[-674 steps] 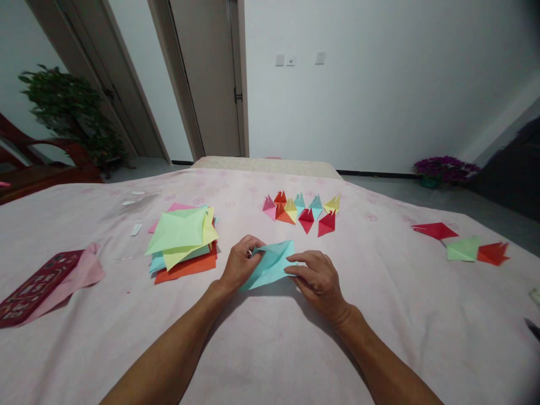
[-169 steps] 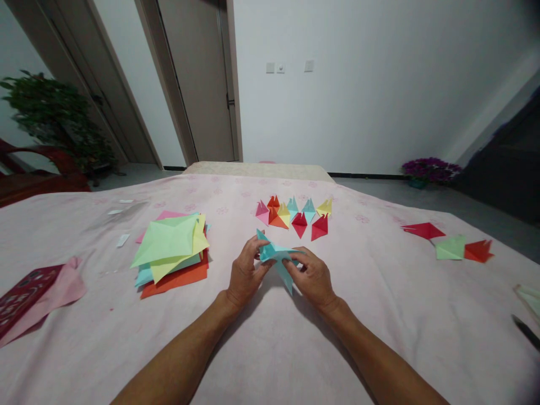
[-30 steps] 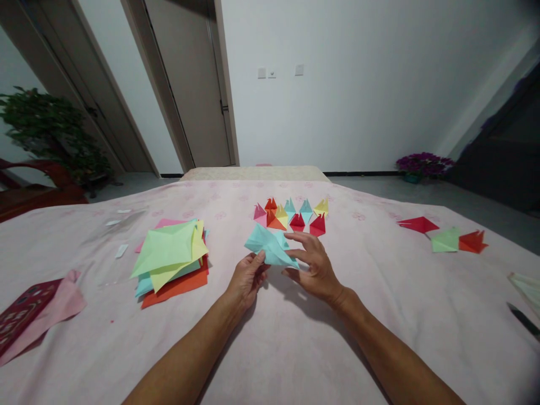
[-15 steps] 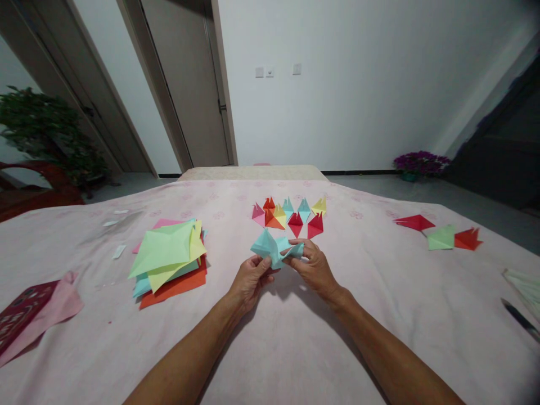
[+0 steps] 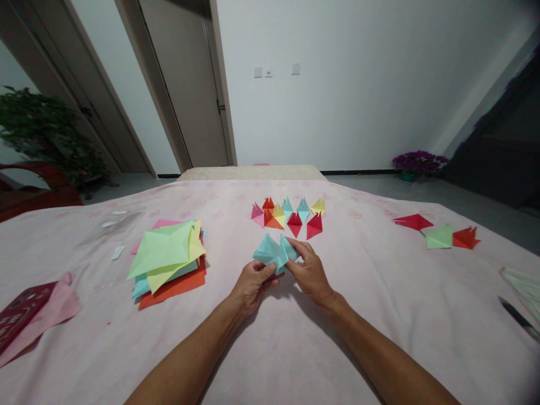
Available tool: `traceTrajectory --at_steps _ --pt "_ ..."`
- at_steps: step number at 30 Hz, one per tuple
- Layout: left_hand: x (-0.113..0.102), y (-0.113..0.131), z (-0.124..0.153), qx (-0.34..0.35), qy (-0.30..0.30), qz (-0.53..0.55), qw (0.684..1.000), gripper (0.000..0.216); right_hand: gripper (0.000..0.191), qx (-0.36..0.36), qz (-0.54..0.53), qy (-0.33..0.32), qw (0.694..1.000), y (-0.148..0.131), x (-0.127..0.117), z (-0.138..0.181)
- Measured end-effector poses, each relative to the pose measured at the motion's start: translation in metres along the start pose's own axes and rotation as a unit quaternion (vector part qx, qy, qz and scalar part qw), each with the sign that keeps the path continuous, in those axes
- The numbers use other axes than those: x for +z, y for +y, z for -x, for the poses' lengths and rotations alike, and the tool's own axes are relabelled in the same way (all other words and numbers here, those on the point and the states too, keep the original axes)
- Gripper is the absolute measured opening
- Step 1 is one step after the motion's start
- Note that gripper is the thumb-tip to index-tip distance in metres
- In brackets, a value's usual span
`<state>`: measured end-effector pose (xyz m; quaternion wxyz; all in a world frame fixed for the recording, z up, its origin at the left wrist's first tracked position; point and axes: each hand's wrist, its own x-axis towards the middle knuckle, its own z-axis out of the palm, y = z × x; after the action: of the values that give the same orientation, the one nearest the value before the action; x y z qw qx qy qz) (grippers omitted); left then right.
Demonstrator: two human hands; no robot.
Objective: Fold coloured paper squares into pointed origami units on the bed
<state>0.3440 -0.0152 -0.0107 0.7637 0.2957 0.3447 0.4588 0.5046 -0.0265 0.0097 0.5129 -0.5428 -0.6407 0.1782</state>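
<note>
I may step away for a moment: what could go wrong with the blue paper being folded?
The left hand and right hand both pinch the blue paper; a hard squeeze could crumple or tear its thin points. The folded pieces lie just beyond the hands, so a forward reach might scatter them.

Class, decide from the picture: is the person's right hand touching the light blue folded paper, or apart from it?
Touching. In the head view the right hand pinches the right edge of the light blue folded paper with its fingertips.
</note>
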Motion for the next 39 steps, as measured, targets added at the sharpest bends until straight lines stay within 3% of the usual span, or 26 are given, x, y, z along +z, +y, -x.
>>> traceTrajectory --at_steps 8,13,19,23,28,34,39 --pt "0.009 -0.003 0.007 0.018 0.009 -0.017 1.0 0.049 0.053 0.01 0.013 0.095 0.995 0.003 0.009 0.007" --pt "0.012 -0.007 0.007 0.061 0.042 -0.038 0.996 0.046 0.055 0.081 -0.042 0.131 0.987 0.004 0.017 0.007" --pt "0.009 -0.008 0.003 0.111 0.069 -0.051 0.99 0.044 0.057 0.203 -0.286 0.09 0.932 -0.004 0.026 0.008" --pt "0.008 -0.004 0.003 0.134 0.071 -0.042 0.988 0.048 0.053 0.218 -0.355 0.06 0.907 -0.014 0.024 0.015" --pt "0.009 -0.003 0.003 0.14 0.081 -0.048 0.986 0.046 0.052 0.208 -0.364 0.018 0.908 -0.026 0.021 0.018" --pt "0.011 -0.006 0.005 0.141 0.071 -0.091 0.983 0.042 0.029 0.219 -0.314 0.03 0.923 -0.025 0.022 0.016" --pt "0.009 -0.003 0.004 0.163 0.08 -0.146 0.973 0.038 0.029 0.228 -0.3 0.025 0.926 -0.018 0.023 0.019"
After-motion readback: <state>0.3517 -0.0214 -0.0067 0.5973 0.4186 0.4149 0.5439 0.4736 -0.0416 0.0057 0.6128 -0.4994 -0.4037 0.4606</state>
